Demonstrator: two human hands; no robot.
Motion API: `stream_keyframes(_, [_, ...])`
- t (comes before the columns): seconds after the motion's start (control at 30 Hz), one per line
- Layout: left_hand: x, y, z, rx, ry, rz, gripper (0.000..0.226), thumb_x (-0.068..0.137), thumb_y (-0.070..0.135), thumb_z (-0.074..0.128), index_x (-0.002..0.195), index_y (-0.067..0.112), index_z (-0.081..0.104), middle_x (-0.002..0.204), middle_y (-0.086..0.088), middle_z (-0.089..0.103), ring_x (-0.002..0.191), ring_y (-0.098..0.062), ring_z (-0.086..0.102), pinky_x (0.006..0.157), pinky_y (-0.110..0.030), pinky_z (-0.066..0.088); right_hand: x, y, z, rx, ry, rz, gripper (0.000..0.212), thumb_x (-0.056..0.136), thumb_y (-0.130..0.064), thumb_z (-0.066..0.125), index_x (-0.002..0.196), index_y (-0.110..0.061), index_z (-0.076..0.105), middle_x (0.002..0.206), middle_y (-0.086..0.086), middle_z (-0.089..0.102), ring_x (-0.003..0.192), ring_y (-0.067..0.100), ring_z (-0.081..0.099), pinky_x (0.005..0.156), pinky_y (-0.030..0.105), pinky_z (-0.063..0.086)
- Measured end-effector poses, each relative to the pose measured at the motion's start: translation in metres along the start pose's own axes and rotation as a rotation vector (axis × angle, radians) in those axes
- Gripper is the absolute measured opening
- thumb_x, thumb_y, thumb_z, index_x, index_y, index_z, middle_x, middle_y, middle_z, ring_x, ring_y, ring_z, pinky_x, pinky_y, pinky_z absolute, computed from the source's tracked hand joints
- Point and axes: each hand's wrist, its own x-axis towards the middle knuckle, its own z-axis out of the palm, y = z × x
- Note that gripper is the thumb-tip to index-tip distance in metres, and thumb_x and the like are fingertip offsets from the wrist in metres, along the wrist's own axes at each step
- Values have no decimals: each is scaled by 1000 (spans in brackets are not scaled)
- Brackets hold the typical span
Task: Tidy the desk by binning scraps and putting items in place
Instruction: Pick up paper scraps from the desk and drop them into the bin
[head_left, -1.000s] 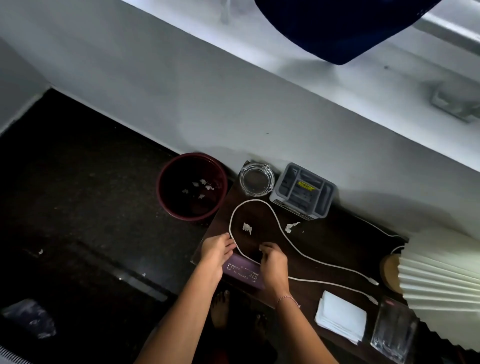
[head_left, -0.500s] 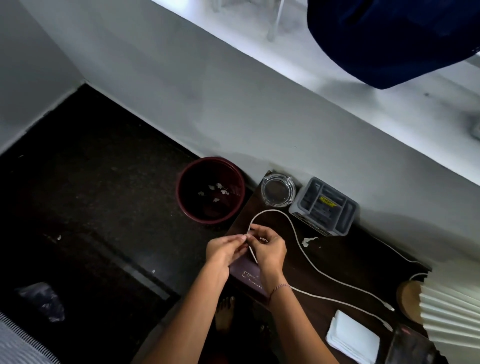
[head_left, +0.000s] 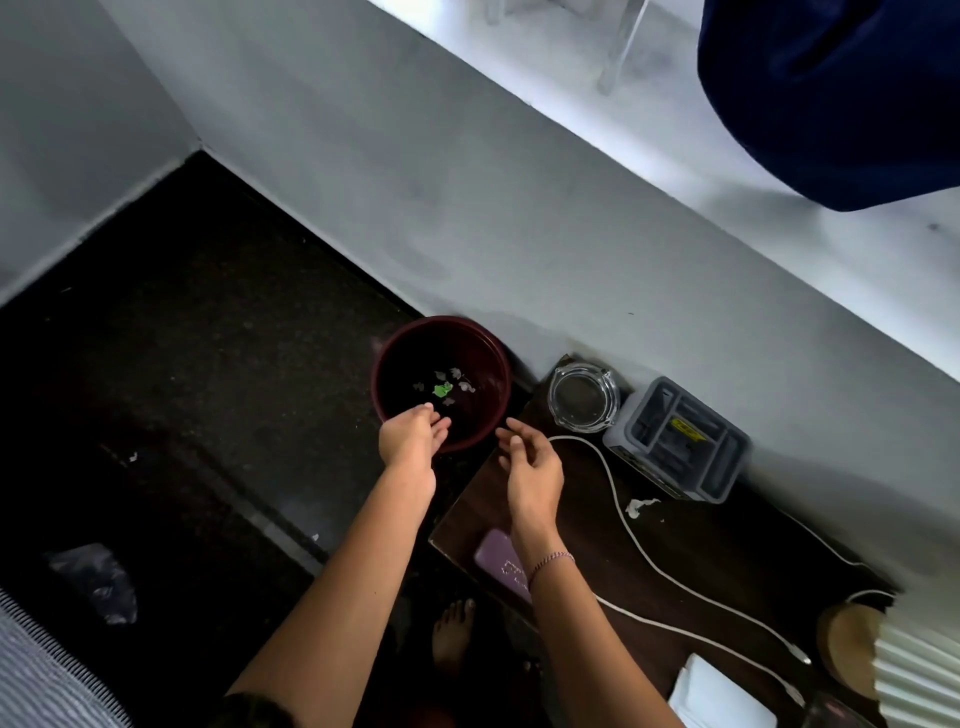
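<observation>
I count one round maroon bin (head_left: 395, 358) on the floor holding several white scraps and one green scrap (head_left: 442, 389). One torn white scrap (head_left: 640, 505) lies on the dark wood counter (head_left: 727, 545) beside one white cable (head_left: 618, 499). My left hand (head_left: 410, 441) hovers over the bin rim, fingers (head_left: 434, 415) loosely spread and empty; right hand (head_left: 532, 467) half-open, empty.

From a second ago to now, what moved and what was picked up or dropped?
Both hands left the desk and swung toward the bin: the left hand now hangs over its rim, the right hand open beside it. The scrap inside the cable loop is gone, and a green scrap now lies in the bin. The cable, ashtray, grey organiser and the torn scrap beside it stayed put.
</observation>
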Motion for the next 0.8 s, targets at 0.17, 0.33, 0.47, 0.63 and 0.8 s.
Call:
stream_keyframes(0.17, [9,-9,0,51,-15,-78,35,95,5,44,128,-6,49,129,-24,57,114,-32,60,91,-33,50,12,7,-15,-192,107,-8,27,94,-5,44,106,-16,66,111,7,67,76,3,57,80,17,49])
stream_keyframes(0.33, [6,-25,3,96,-46,-132,36,95,6,44,128,-6,48,130,-24,56,116,-33,59,92,-34,48,15,19,-34,-606,5,-105,34,91,2,44,112,-11,67,137,6,48,117,22,51,97,20,40])
stream_keyframes(0.47, [2,-37,5,135,-69,-156,36,95,7,45,128,-7,48,130,-25,56,117,-33,58,91,-33,48,11,35,-46,-912,-124,-109,36,92,-4,44,122,-17,60,151,-7,32,136,25,29,107,27,32])
stream_keyframes(0.63, [-1,-51,6,166,-78,-172,36,95,7,45,128,-6,49,128,-24,57,116,-32,59,92,-33,48,7,48,-58,-1034,-203,-134,49,85,11,40,125,-11,57,153,-3,28,134,24,29,108,24,31])
stream_keyframes(0.8, [-7,-61,5,176,-85,-184,36,95,6,44,128,-9,48,128,-26,57,116,-33,59,91,-33,48,8,57,-67,-1057,-239,-195,46,84,16,37,121,-2,58,138,9,45,120,27,44,99,24,38])
